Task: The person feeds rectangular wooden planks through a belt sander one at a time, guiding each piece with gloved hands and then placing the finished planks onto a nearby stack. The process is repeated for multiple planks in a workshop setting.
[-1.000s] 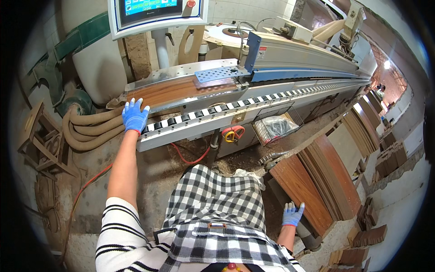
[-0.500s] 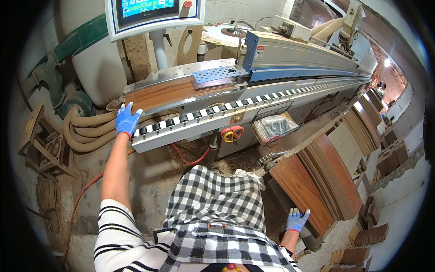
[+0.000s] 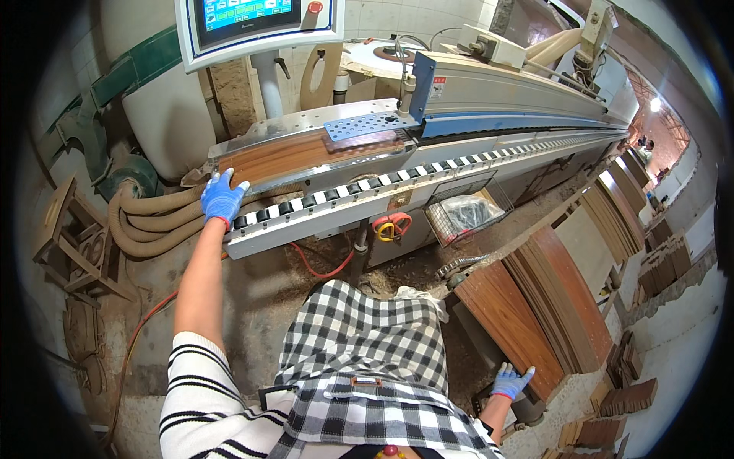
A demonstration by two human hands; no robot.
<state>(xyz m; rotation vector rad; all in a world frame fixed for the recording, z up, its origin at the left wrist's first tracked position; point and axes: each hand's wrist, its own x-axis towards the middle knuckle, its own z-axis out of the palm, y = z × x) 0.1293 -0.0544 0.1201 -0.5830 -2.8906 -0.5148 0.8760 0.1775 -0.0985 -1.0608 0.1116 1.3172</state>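
A brown wood-grain panel (image 3: 283, 157) lies flat on the metal bed of a long machine, its far right part beneath a blue perforated plate (image 3: 368, 125). My left hand (image 3: 222, 200), in a blue-coated glove, rests against the panel's left end with its fingers spread. At the lower right, my right hand (image 3: 511, 381) wears a matching glove. Its fingers are stretched apart beside the near end of a wood-grain board (image 3: 508, 329), which lies on a support next to several stacked boards (image 3: 554, 298). Whether that hand touches the board I cannot tell.
A roller rail (image 3: 336, 197) runs along the machine's front, with red and yellow rings (image 3: 391, 226) and a wire basket (image 3: 468, 216) below. A control screen (image 3: 248, 17) stands above. Thick hoses (image 3: 157, 222) and a wooden stool (image 3: 73, 237) are at left.
My left hand has shifted slightly right, and the panel on the machine has slid a little to the right. My right hand has moved slightly right and nearer to me.
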